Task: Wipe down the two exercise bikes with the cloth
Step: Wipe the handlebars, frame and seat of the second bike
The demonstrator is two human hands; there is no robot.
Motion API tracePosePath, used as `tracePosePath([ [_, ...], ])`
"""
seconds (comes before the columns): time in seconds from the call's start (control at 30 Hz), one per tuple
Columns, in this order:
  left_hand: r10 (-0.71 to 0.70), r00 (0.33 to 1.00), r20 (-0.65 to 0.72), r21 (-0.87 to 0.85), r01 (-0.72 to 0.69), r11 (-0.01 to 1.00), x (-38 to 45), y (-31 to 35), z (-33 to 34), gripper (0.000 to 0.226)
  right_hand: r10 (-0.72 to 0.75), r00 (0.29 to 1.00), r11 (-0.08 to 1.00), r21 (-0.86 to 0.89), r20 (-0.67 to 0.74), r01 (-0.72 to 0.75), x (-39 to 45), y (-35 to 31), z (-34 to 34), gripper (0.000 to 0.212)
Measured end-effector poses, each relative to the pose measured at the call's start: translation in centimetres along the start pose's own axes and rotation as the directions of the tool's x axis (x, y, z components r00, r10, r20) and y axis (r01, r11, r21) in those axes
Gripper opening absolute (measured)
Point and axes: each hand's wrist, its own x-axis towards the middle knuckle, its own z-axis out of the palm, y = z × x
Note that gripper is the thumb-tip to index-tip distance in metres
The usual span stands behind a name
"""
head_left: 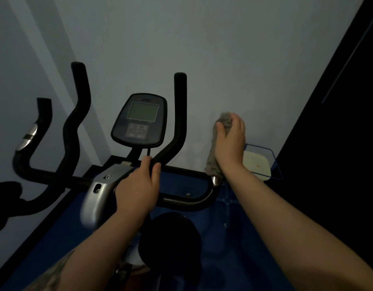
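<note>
Two hands: both are on the near exercise bike, seen from above in dim light.
Left hand: fingers curled round the black handlebar at its bend, just below the console.
Right hand: fingers and thumb closed round a grey cloth, which is wrapped about the upright right-hand grip of the bar.
Cloth: bunched under the palm, its lower end hanging down to the chrome end cap of the lower bar.
Console: tilted up toward the camera, screen dark, buttons beneath it.
Second bike: only its curved black handlebar with a silver sensor plate shows at the left edge, beside the near bike.
Floor: blue mat under the bike.
Corner: pale lidded container behind the right hand, near the wall.
</note>
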Motion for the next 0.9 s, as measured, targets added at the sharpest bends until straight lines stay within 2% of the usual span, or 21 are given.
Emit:
tracePosePath([
  [0.13,0.005,1.000,0.011,0.000,-0.005,1.000,0.0,0.0,-0.1,0.034,0.109,0.994,0.984,0.143,0.004,-0.108,-2.6,2.8,-0.2,0.049],
  [0.2,0.006,1.000,0.014,0.001,-0.006,1.000,0.0,0.0,-0.1,0.033,0.138,0.990,0.977,0.162,0.025,-0.140,-2.2,3.0,-0.3,0.042],
  [0.33,0.007,1.000,0.007,-0.002,-0.007,1.000,-0.1,0.0,-0.1,0.032,0.095,0.992,0.988,0.112,0.085,-0.104,1.5,1.4,-0.7,0.030],
  [0.4,0.009,1.000,0.003,-0.002,-0.009,1.000,0.0,0.1,-0.1,0.031,0.090,0.990,0.984,0.146,0.109,-0.106,1.7,1.2,-0.9,0.027],
  [0.53,0.010,1.000,0.014,-0.011,-0.009,1.000,0.1,0.0,-0.1,0.030,0.245,0.959,0.920,0.279,0.144,-0.277,-1.1,3.1,-0.7,0.034],
  [0.6,0.008,1.000,0.016,-0.019,-0.008,1.000,0.1,0.0,0.0,0.031,0.348,0.920,0.852,0.350,0.178,-0.390,-2.7,4.0,-0.7,0.027],
  [0.67,0.016,1.000,0.013,-0.020,-0.015,1.000,0.1,-0.1,0.0,0.032,0.384,0.898,0.816,0.376,0.213,-0.438,-2.8,3.9,-1.0,0.027],
  [0.73,0.016,1.000,0.016,-0.021,-0.015,1.000,0.1,-0.1,0.0,0.032,0.369,0.902,0.844,0.325,0.224,-0.426,-1.5,3.1,-1.0,0.035],
  [0.83,0.014,1.000,0.013,-0.015,-0.013,1.000,0.1,0.0,0.0,0.033,0.299,0.937,0.897,0.281,0.181,-0.340,-0.2,1.9,-0.7,0.020],
  [0.9,0.007,1.000,0.006,-0.014,-0.007,1.000,0.1,-0.1,0.1,0.032,0.316,0.935,0.887,0.300,0.162,-0.351,-1.3,2.0,-0.3,0.023],
])
